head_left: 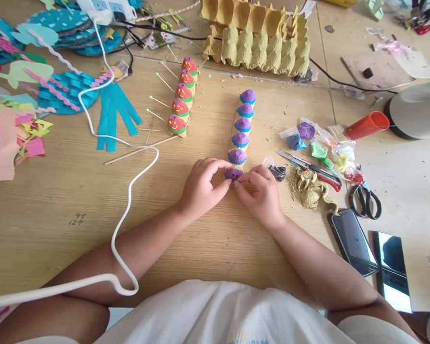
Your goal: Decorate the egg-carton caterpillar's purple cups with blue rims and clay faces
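Observation:
A strip of egg-carton cups capped with purple and blue clay (242,128) lies on the wooden board, running away from me. My left hand (201,186) and my right hand (258,192) meet at its nearest cup (232,174), a purple-topped one. Both hands pinch it with curled fingertips, left on its left side, right on its right side. A second strip with red, green and yellow clay caps (181,101) and thin sticks poking from it stands to the left.
Bags of coloured clay (317,145), a utility knife (310,168), scissors (364,200), carton scraps (310,187) and two phones (353,241) lie at right. A white cable (129,191) loops across the left. Egg cartons (258,38) stand behind; felt cutouts (57,86) fill the far left.

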Demonstrator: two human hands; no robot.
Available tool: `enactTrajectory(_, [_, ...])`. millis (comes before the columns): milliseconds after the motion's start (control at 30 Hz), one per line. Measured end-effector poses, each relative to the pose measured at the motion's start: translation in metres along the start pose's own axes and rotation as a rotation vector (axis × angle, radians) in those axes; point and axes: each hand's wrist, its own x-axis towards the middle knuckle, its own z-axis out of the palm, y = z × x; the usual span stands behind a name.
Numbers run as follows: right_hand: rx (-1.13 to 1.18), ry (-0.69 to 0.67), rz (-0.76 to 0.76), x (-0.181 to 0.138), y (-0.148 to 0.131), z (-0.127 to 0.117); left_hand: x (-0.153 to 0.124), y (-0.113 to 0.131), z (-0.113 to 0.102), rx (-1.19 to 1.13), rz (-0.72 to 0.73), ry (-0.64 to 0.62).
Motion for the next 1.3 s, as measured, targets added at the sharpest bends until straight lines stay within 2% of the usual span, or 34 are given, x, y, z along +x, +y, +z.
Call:
enactTrajectory(633, [0.060,-0.010,0.036,0.0013,0.0003,-0.0013,-0.0006,-0.0007,-0.0001,-0.032,-0.031,0.034])
enactTrajectory(933, [0.121,0.033,0.055,0.0003,0.0009,-0.0038,0.0000,0.0008,-0.0010,-0.037,-0.061,0.037])
enactTrajectory(1033, [0.106,0.038,0.058,-0.0001,0.0016,-0.0032,0.0002,0.0011,-0.0016,-0.034,-0.060,0.032])
enactTrajectory(1200, [-0.003,-0.057,0.025,-0.0003,0.0017,-0.0018,0.0001,0.0021,-0.0025,-0.027,-0.066,0.009])
enactTrajectory(1300, [-0.074,-0.059,0.003,-0.0007,0.0061,0.0004,-0.0002,0.0020,-0.0023,-0.036,-0.062,0.007])
